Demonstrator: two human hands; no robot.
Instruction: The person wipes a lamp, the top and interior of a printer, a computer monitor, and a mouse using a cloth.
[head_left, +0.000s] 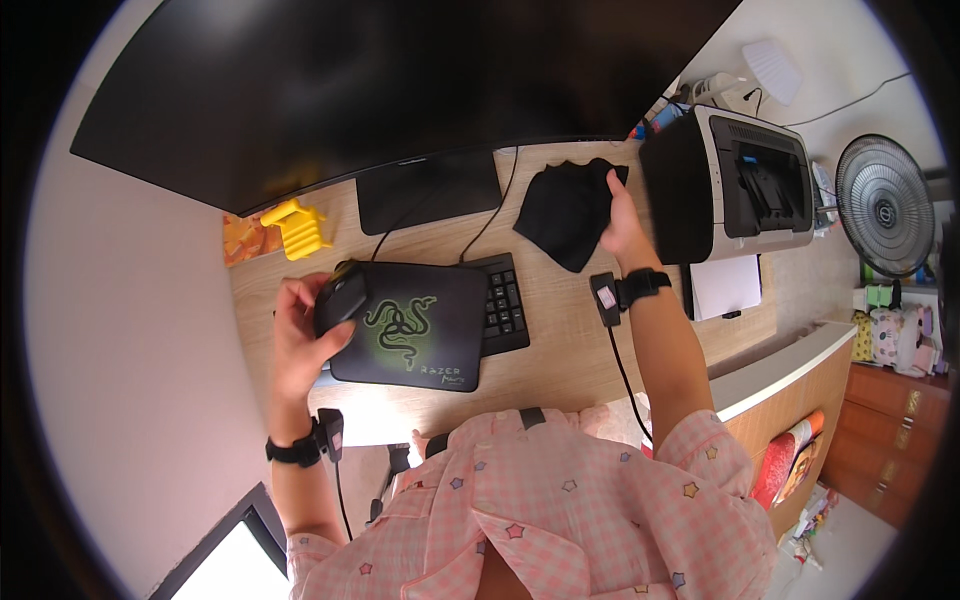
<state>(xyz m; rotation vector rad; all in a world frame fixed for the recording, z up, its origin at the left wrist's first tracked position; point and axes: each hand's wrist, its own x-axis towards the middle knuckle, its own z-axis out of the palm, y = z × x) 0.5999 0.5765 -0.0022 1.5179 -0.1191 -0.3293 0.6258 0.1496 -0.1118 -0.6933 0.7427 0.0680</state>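
My left hand (298, 337) grips a black computer mouse (346, 298) at the left side of a black Razer mouse pad (420, 330). Whether the mouse touches the pad I cannot tell. The pad, with its green snake emblem, lies over a black keyboard (504, 304), leaving mainly the right-hand keys showing. My right hand (622, 217) holds the edge of a black cloth (566, 214), thumb on top, which spreads over the wooden desk (555, 330) to the right of the keyboard.
A large dark monitor (390, 90) and its stand base (427, 191) occupy the back. A yellow chair-shaped holder (298, 229) stands at left. To the right are a printer (720, 184), white paper (725, 287) and a fan (885, 206). Cables hang from both wrist straps.
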